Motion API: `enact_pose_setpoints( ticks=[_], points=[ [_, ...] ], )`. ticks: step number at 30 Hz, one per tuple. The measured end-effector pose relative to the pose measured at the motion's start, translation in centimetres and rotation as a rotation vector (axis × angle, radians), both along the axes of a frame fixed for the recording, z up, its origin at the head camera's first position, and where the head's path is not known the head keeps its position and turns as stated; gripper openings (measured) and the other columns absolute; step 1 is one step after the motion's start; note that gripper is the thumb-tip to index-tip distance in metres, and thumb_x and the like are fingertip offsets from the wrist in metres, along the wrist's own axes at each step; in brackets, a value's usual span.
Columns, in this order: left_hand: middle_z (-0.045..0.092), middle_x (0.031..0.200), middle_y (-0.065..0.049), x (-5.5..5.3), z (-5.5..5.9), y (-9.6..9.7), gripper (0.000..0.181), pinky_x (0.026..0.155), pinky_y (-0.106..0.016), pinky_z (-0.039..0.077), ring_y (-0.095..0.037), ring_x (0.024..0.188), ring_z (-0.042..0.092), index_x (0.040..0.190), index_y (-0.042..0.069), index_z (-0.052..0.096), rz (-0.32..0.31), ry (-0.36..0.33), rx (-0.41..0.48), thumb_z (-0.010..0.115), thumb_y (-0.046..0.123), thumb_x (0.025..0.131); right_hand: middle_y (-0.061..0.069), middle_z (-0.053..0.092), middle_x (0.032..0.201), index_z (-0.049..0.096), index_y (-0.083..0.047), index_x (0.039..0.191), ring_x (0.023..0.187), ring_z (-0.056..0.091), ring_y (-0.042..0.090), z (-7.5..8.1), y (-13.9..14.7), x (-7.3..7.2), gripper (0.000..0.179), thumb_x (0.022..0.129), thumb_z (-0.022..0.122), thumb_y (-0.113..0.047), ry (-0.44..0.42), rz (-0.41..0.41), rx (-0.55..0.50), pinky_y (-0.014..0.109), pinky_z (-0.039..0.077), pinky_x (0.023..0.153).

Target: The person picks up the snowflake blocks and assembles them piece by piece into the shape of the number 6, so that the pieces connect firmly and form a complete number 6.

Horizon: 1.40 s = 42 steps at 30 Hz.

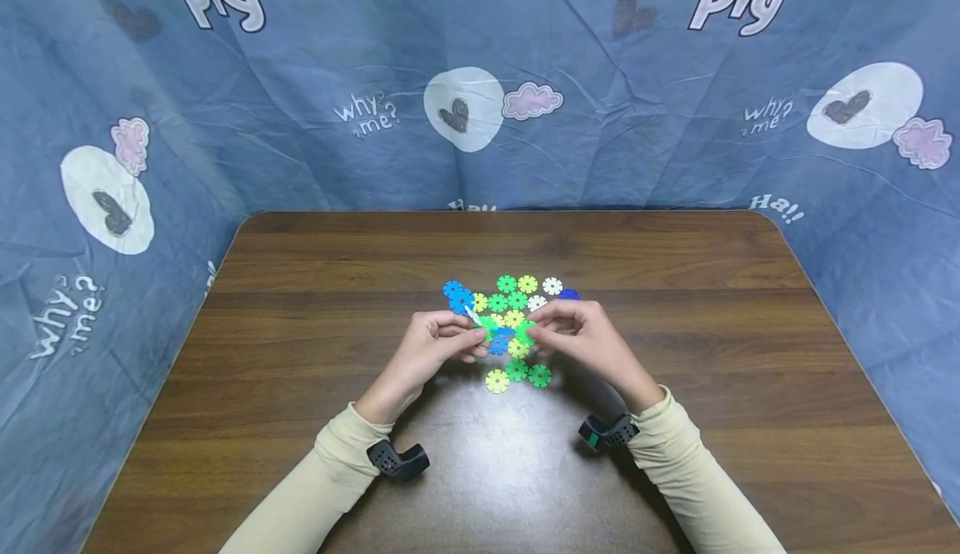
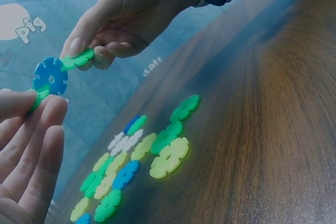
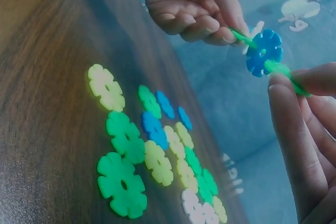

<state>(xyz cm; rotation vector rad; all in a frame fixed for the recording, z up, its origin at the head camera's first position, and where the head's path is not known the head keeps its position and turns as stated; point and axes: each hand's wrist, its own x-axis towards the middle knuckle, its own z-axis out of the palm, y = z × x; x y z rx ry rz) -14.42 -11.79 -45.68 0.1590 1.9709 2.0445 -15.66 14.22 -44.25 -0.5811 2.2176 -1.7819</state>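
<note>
Above the table, my left hand (image 1: 431, 350) and right hand (image 1: 585, 341) face each other, joined by a small chain of flower-shaped plastic discs. Finger and thumb of the left hand pinch a green disc (image 2: 39, 99). Another green disc (image 2: 79, 59) is pinched by the right hand. Between them a blue disc (image 3: 273, 45) stands on edge, slotted into the left green disc and meeting the right one at its rim. A white disc (image 3: 258, 29), seen nearly edge-on, sits behind the blue one near the left fingertips; how it is attached is unclear.
Loose discs lie flat on the brown wooden table (image 1: 300, 354) beneath and beyond the hands: green (image 1: 539, 376), yellow (image 1: 497, 381), blue (image 1: 462, 301) and white (image 1: 552, 286). A blue printed cloth (image 1: 300, 146) hangs behind the table. Each wrist wears a black band (image 1: 397, 460).
</note>
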Motion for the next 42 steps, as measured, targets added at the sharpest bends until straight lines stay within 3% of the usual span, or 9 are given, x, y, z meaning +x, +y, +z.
enact_pose_setpoints(
  ticks=[12,19,24,34,39,42],
  points=[
    [0.080,0.088,-0.014,0.1,0.2,0.1,0.024,0.076,-0.041,0.065,-0.013,0.073,0.078,0.107,-0.018,0.065,-0.025,0.005,0.011,0.071,0.000,0.094,0.026,0.076,0.092,0.070,0.009,0.110,0.079,0.076,0.044,-0.2,-0.3,0.1,0.021,0.092,0.073,-0.002,-0.045,0.001,-0.002,0.034,0.065,0.072],
    [0.080,0.084,-0.012,0.1,0.4,-0.1,0.019,0.075,-0.039,0.065,-0.012,0.073,0.077,0.102,-0.015,0.068,-0.054,0.036,-0.041,0.072,0.002,0.094,0.030,0.074,0.090,0.068,0.015,0.107,0.074,0.078,0.033,-0.7,-0.5,0.2,0.020,0.091,0.071,0.004,-0.045,0.026,-0.059,0.040,0.065,0.071],
    [0.080,0.084,-0.011,0.0,0.3,-0.2,0.016,0.073,-0.035,0.065,-0.012,0.073,0.077,0.101,-0.013,0.068,-0.070,0.019,-0.034,0.071,0.002,0.094,0.031,0.074,0.090,0.068,0.016,0.107,0.074,0.078,0.031,-1.0,-0.7,0.2,0.019,0.091,0.071,0.006,-0.049,0.023,-0.065,0.044,0.065,0.071],
    [0.078,0.089,-0.023,0.0,0.4,-0.3,0.018,0.075,-0.037,0.065,-0.015,0.074,0.077,0.102,-0.015,0.068,-0.053,0.025,-0.040,0.070,0.002,0.095,0.032,0.074,0.092,0.068,0.015,0.107,0.075,0.078,0.032,-1.0,-1.2,0.4,0.019,0.091,0.071,0.005,-0.067,0.001,-0.071,0.046,0.064,0.073],
    [0.079,0.085,-0.012,-0.1,0.6,-0.2,0.018,0.081,-0.044,0.065,-0.023,0.079,0.079,0.103,-0.013,0.069,-0.001,0.036,-0.036,0.072,0.003,0.095,0.031,0.075,0.094,0.069,0.011,0.112,0.071,0.076,0.034,-0.9,-1.0,0.3,0.023,0.091,0.073,0.001,-0.031,0.022,-0.066,0.045,0.065,0.067],
    [0.079,0.082,-0.002,-0.1,0.6,-0.1,0.019,0.083,-0.045,0.064,-0.021,0.079,0.078,0.103,-0.013,0.069,0.026,0.024,-0.022,0.072,0.004,0.095,0.029,0.075,0.098,0.070,0.007,0.117,0.073,0.076,0.035,-0.9,-0.8,0.2,0.030,0.090,0.076,0.000,-0.033,0.022,-0.076,0.046,0.064,0.066]
  ],
)
